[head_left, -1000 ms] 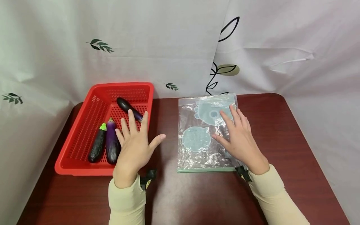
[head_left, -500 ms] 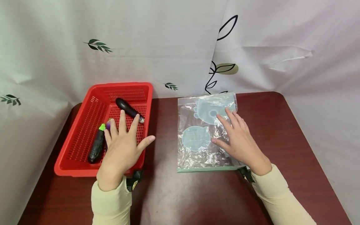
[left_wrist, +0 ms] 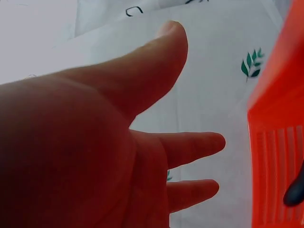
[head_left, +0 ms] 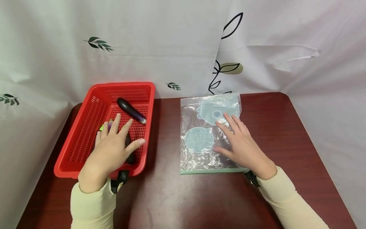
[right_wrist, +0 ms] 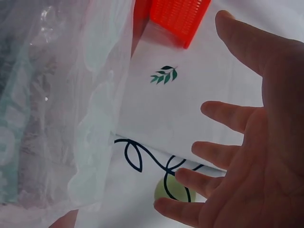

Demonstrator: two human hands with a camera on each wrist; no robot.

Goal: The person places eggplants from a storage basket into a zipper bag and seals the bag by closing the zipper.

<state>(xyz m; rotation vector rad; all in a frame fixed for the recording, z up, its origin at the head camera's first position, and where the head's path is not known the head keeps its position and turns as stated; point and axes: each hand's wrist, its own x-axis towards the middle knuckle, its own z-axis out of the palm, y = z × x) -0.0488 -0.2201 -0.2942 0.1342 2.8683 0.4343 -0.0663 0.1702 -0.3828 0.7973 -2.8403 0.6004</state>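
My left hand point(head_left: 107, 154) is spread over the red basket point(head_left: 123, 84), fingers straight and thumb out to the side. Three eggplants lie in the basket. A glossy dark one point(head_left: 130, 109) at the back shows whole. Beneath the left hand, the green-capped eggplant point(head_left: 101, 128) and a purple eggplant point(head_left: 131, 156) are mostly hidden. My right hand point(head_left: 241, 148), fingers apart, is over the right side of a clear plastic bag point(head_left: 197, 162) with pale blue animal prints. In the right wrist view, nothing is in the right hand point(right_wrist: 242, 152); the left wrist view shows a bare left palm point(left_wrist: 104, 142).
Both things stand on a dark red-brown table point(head_left: 183, 203). A white curtain point(head_left: 157, 41) with leaf prints hangs behind and at the sides. The basket's perforated wall rises around the eggplants. A green strip point(head_left: 211, 171) edges the bag's near side.
The left hand has moved left and slightly toward me over the basket, now covering the two near eggplants. The right hand has shifted slightly down over the bag, which lies in place.
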